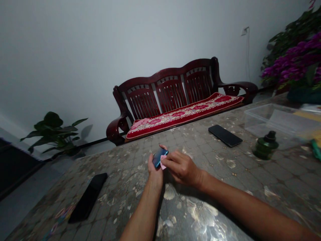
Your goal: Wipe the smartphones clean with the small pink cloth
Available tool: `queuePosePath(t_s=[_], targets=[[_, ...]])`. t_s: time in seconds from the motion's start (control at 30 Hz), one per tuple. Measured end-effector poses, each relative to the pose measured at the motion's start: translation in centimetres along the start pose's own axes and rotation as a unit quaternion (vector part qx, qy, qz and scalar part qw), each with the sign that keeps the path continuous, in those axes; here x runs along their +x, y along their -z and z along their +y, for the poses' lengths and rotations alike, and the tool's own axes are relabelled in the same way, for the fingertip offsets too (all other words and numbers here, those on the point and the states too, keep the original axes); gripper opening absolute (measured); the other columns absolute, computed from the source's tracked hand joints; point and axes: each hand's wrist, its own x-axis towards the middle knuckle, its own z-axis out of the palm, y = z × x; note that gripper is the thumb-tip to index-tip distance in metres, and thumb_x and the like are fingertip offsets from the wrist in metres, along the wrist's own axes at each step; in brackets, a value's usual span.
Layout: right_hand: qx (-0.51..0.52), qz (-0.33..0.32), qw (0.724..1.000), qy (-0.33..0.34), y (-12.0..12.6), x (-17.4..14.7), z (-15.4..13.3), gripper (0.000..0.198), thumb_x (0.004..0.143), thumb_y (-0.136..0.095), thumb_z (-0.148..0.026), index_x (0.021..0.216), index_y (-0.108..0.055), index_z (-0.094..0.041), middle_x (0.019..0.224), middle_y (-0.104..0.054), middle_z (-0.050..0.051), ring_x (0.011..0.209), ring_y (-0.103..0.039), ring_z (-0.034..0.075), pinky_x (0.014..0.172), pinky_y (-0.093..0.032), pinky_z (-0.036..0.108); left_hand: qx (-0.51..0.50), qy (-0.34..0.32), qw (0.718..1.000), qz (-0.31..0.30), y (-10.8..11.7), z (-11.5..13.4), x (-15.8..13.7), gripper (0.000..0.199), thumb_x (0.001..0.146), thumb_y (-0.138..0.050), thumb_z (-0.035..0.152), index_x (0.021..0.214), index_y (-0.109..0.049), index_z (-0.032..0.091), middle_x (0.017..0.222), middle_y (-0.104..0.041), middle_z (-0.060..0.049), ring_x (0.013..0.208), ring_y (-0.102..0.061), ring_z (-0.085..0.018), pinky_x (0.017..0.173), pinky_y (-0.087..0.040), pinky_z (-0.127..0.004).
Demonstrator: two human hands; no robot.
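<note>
Near the middle of the view, my left hand (155, 173) is wrapped round a blue smartphone (159, 157), held above the table with its shiny blue side up. My right hand (183, 167) pinches a small pink cloth (163, 162) between thumb and fingers. The cloth lies against the phone's right edge and hides part of it. I cannot tell from this view whether the cloth is folded.
A black phone (88, 198) lies at left beside colourful bands (62, 214). Toward the right are another black phone (225, 135), a green bottle (266, 147) and a clear plastic box (260, 115). Beyond the patterned table (125, 187) stands a wooden bench (173, 90).
</note>
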Motion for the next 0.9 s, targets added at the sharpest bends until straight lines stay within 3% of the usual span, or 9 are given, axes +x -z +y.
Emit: queuePosePath(t_s=[0.1,0.27,0.4,0.53,0.73,0.9], targets=[[0.002,0.012,1.0,0.018,0.3,0.3,-0.2,0.036,0.088,-0.054,-0.009,0.122,-0.059,-0.019,0.095,-0.066,0.009,0.082,-0.059,0.021,0.071,-0.051,0.033,-0.006,0.001,0.999,-0.033,0.2,0.2,-0.1,0.045,0.093,-0.047,0.038,0.128,-0.062,0.014,0.104,-0.068,-0.011,0.097,-0.069,-0.027,0.086,-0.057,-0.035],[0.072,0.085,0.993,-0.025,1.2,0.9,0.2,0.042,0.086,-0.051,-0.002,0.12,-0.062,-0.023,0.091,-0.066,0.005,0.08,-0.061,0.019,0.07,-0.052,0.031,-0.068,-0.009,0.989,-0.13,-0.8,0.9,-0.8,0.05,0.099,-0.039,0.029,0.146,-0.048,0.013,0.126,-0.068,-0.014,0.116,-0.066,-0.02,0.099,-0.051,-0.029],[0.117,0.091,0.989,-0.013,1.5,1.0,-0.1,0.044,0.085,-0.051,0.0,0.121,-0.062,-0.022,0.089,-0.066,0.005,0.08,-0.06,0.018,0.07,-0.051,0.03,-0.06,-0.015,0.983,-0.174,-1.8,0.6,-1.7,0.051,0.105,-0.032,0.038,0.151,-0.043,0.019,0.144,-0.059,-0.01,0.135,-0.053,-0.02,0.114,-0.041,-0.037],[0.111,0.073,0.991,0.002,1.5,0.9,-0.1,0.044,0.084,-0.051,0.0,0.122,-0.062,-0.021,0.091,-0.066,0.006,0.082,-0.06,0.019,0.073,-0.051,0.032,-0.037,0.013,0.978,-0.204,-1.9,0.0,-2.1,0.056,0.106,-0.027,0.049,0.154,-0.04,0.022,0.149,-0.055,-0.007,0.143,-0.044,-0.024,0.12,-0.032,-0.045],[0.048,0.053,0.997,-0.027,1.7,0.7,1.0,0.038,0.086,-0.053,-0.003,0.118,-0.063,-0.021,0.091,-0.064,0.007,0.084,-0.058,0.02,0.075,-0.051,0.032,0.001,0.067,0.968,-0.243,-1.2,-0.8,-1.5,0.059,0.105,-0.027,0.051,0.152,-0.044,0.02,0.146,-0.058,-0.01,0.14,-0.048,-0.026,0.121,-0.028,-0.043],[0.032,0.029,0.994,-0.105,1.7,0.4,2.7,0.033,0.086,-0.053,-0.003,0.11,-0.069,-0.02,0.096,-0.065,0.008,0.092,-0.06,0.021,0.082,-0.052,0.033,-0.01,0.114,0.976,-0.185,-1.5,-1.5,-2.0,0.056,0.107,-0.025,0.047,0.15,-0.046,0.018,0.122,-0.073,-0.01,0.111,-0.068,-0.02,0.114,-0.039,-0.036]])
